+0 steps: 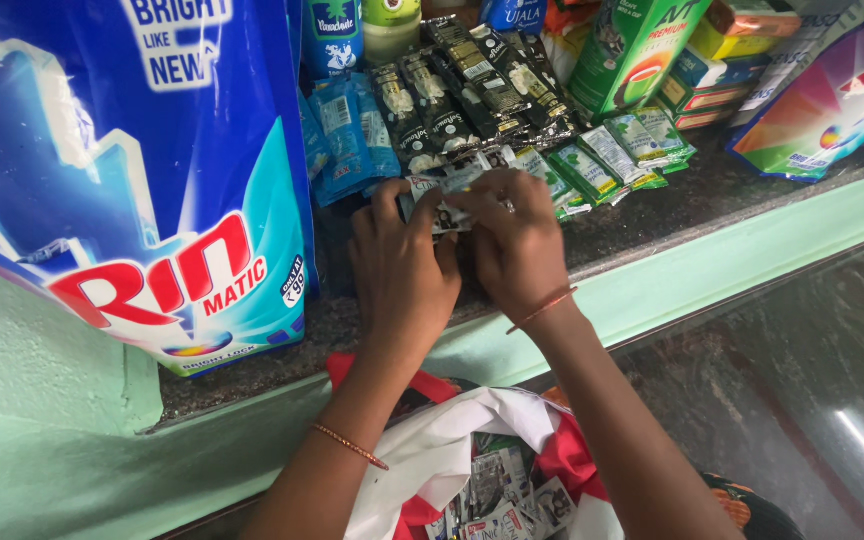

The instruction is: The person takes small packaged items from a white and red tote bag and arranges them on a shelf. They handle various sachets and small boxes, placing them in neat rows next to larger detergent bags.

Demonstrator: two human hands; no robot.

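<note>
Left hand [402,265]: fingers curled, gripping the left end of a small pale sachet strip [442,205].
Right hand [517,245]: closed over the strip's right end; one thin red band at the wrist.
Strip position: just above the stone shelf [652,215], in front of the sachet rows.
Dark sachet strips [472,85]: about five, fanned.
Green-white sachets [612,155]: about five.
Blue sachets [352,135]: two or three.
Blue detergent bag [122,170]: one, standing at left.
White and red bag [472,470]: one, open below, more sachets inside, count unclear.
</note>
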